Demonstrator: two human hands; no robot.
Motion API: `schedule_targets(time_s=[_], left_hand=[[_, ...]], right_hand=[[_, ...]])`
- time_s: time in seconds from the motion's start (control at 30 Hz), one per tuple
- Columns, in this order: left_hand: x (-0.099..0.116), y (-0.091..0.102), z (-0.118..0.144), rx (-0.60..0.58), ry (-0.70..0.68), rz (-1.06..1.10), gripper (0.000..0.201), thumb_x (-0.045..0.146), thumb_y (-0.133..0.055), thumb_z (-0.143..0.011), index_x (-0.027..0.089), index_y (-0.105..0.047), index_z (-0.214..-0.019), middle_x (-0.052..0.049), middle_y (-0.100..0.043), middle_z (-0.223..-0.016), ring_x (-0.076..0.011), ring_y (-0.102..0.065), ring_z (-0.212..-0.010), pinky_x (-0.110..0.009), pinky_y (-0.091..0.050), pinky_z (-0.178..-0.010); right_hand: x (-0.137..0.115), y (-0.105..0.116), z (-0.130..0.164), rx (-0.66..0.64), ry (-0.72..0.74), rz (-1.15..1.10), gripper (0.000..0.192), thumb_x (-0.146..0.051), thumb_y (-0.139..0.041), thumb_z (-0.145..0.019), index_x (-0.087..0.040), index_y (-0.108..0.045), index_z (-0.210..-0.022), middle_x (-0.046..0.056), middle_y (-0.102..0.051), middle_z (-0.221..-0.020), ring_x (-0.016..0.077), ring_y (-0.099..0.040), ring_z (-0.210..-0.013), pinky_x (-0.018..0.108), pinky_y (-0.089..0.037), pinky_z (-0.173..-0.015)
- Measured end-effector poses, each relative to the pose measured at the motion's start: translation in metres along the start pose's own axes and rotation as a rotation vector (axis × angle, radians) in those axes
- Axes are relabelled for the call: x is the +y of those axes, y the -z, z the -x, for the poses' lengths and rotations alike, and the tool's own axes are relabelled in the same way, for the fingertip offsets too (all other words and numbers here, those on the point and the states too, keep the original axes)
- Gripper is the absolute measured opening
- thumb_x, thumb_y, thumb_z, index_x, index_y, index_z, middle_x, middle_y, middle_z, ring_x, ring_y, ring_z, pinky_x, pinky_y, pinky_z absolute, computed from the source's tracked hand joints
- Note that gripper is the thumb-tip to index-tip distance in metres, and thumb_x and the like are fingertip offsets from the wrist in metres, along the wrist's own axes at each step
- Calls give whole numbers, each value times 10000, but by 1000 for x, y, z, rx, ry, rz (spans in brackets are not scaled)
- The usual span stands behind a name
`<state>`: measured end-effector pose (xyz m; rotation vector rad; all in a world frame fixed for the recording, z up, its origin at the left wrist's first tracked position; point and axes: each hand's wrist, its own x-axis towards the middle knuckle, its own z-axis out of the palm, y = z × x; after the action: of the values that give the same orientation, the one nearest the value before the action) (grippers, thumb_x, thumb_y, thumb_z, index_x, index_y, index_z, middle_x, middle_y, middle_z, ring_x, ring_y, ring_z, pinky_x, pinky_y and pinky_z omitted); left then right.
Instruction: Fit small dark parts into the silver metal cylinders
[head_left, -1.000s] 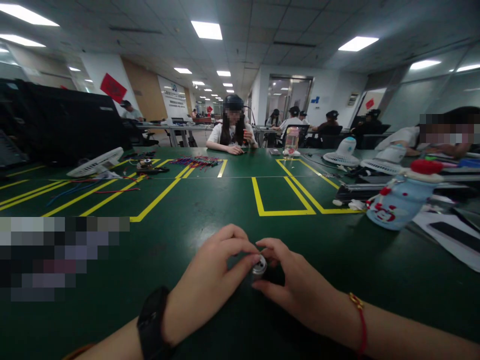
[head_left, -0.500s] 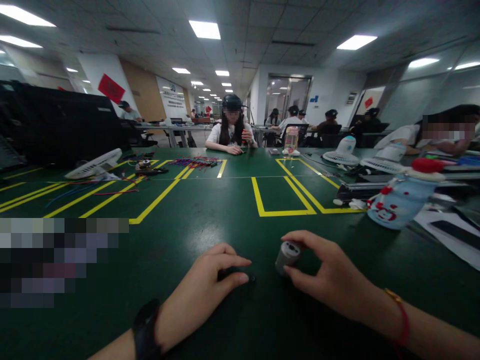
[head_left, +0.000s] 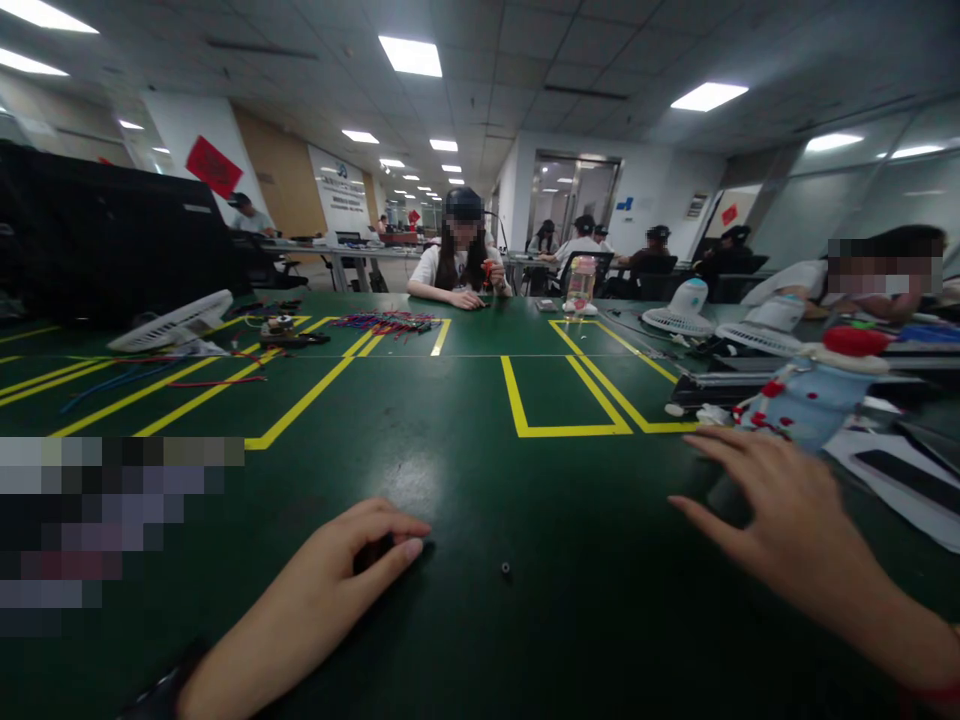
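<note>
A small dark part [head_left: 371,549] sits under the curled fingers of my left hand [head_left: 330,590], low on the near side of the green table [head_left: 465,450]. My thumb and forefinger close around it and it rests against the mat; only a dark sliver shows between the fingers, so I cannot tell its shape. Just right of that hand, apart from it, a tiny black ring-like piece [head_left: 505,568] lies alone on the bare mat.

My right hand [head_left: 780,520] is well off to the right, fingers spread and pointing left and away from me, palm down. Something greyish shows under the palm, but I cannot tell whether I am gripping it or only covering it. Just beyond that hand lies a pale blue bottle [head_left: 814,400] with a red cap and red marks, tipped on its side, with white paper and a dark flat thing beside it.

Farther off, yellow tape lines [head_left: 555,400] mark boxes on the table. At far left a white fan [head_left: 172,322] lies on its back near loose red and blue wires [head_left: 386,322]. Across the table a seated person [head_left: 459,255] in a white shirt works with both hands; another person [head_left: 862,280] leans in at far right behind two more white fans [head_left: 682,305].
</note>
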<state>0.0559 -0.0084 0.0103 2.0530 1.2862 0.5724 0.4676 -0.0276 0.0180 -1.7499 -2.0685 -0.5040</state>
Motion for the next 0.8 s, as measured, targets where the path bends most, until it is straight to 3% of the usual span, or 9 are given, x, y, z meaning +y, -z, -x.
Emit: schedule_targets(time_s=[0.1, 0.17, 0.23, 0.3, 0.4, 0.53, 0.63, 0.7, 0.8], left_hand=[[-3, -3, -1, 11, -3, -28, 274, 415, -480, -900, 305, -656, -1078, -21, -626, -1009, -216, -597, -932, -354, -478, -828], [-6, -3, -1, 27, -6, -42, 279, 417, -481, -899, 306, -657, -1086, -20, -628, -1002, -217, -598, -930, -355, -477, -828], [-8, -3, 0, 38, -10, -51, 276, 407, -482, -901, 309, -655, -1092, -15, -628, -1002, -213, -598, -933, -350, -473, -834], [-10, -2, 0, 42, -13, -57, 272, 399, -482, -903, 307, -652, -1094, -12, -625, -1005, -208, -597, -938, -343, -470, -840], [-13, -3, 0, 26, -11, -65, 269, 409, -484, -900, 300, -654, -1077, -16, -621, -1010, -209, -599, -931, -345, -472, -837], [-18, -7, -2, 21, -20, -85, 255, 405, -478, -906, 297, -651, -1060, -13, -615, -1010, -202, -597, -926, -333, -474, -827], [-19, -10, -2, 32, -18, -100, 242, 398, -480, -910, 305, -643, -1064, -4, -608, -1012, -190, -597, -919, -315, -475, -814], [-18, -11, -1, 32, -15, -103, 238, 394, -480, -912, 313, -639, -1070, 1, -606, -1022, -187, -596, -923, -309, -475, -815], [-15, -10, -1, 30, -16, -105, 247, 392, -480, -913, 315, -636, -1087, 2, -608, -1023, -185, -595, -929, -308, -475, -822]], right_hand=[[-76, 0, -10, -178, 288, -255, 327, -403, -509, -843, -360, -569, -1161, 7, -540, -1232, 236, -478, -1120, 455, -373, -929], [-119, -5, -16, -262, 384, -367, 264, -376, -502, -864, -393, -601, -1109, -20, -569, -1177, 193, -493, -1054, 406, -380, -884], [-145, -9, -23, -290, 414, -388, 191, -388, -514, -861, -404, -646, -998, -43, -597, -1096, 175, -498, -987, 372, -383, -830], [-150, -9, -30, -296, 403, -363, 166, -382, -506, -865, -374, -668, -902, -52, -613, -1017, 161, -507, -928, 341, -386, -787], [-114, 1, -36, -283, 325, -307, 207, -348, -458, -886, -313, -659, -923, -19, -621, -964, 156, -529, -876, 328, -400, -763], [-22, 18, -27, -158, 105, -143, 288, -406, -434, -877, -229, -649, -949, 60, -628, -983, 227, -555, -906, 418, -410, -799], [37, 20, -11, -159, -70, 8, 299, -433, -463, -844, -220, -651, -935, 63, -640, -971, 237, -581, -864, 431, -436, -780], [58, 18, -2, -190, -121, 63, 292, -439, -462, -845, -243, -645, -959, 41, -641, -1000, 215, -590, -882, 391, -452, -792], [64, 16, 2, -152, -155, 114, 311, -443, -443, -858, -241, -635, -996, 44, -643, -1017, 201, -593, -891, 356, -451, -796]])
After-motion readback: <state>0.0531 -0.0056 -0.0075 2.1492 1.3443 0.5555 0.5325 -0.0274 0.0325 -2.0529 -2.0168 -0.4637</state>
